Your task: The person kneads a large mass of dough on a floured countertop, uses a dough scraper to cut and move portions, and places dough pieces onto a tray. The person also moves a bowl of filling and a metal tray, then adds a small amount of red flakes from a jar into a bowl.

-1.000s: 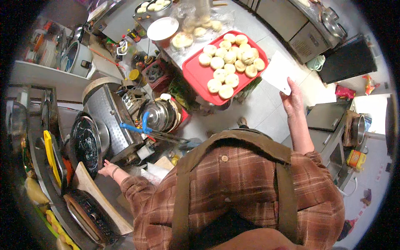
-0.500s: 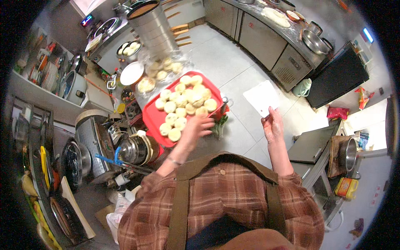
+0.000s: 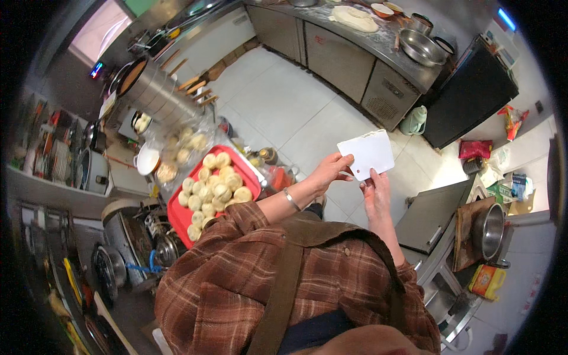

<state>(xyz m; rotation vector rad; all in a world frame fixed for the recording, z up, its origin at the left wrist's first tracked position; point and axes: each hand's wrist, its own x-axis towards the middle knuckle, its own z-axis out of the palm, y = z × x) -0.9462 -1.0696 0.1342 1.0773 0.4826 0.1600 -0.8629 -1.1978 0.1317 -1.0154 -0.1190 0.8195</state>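
A flat white plastic dough scraper [image 3: 368, 155] with a small hole and a pale, ragged far edge is held out in front of me, over the floor. My right hand [image 3: 377, 195] pinches its lower edge between thumb and fingers. At its left side, the fingers of my left hand [image 3: 332, 171] close on the corner near the hole. To the left, a red tray [image 3: 177, 214] carries many small round pale dough pieces [image 3: 208, 194]; my left sleeve covers its near right part.
Beyond the tray stand a plastic-covered batch of rounds [image 3: 190, 142] and a tall steamer stack [image 3: 158, 89]. A steel counter [image 3: 331, 32] at the back holds a dough slab [image 3: 355, 19] and a metal pan [image 3: 423, 48]. A pale green jug [image 3: 414, 120] stands on the floor.
My left hand has left the tray's edge, moved right and taken hold of the scraper with my right hand. The view has turned right, so the tray now appears lower left.
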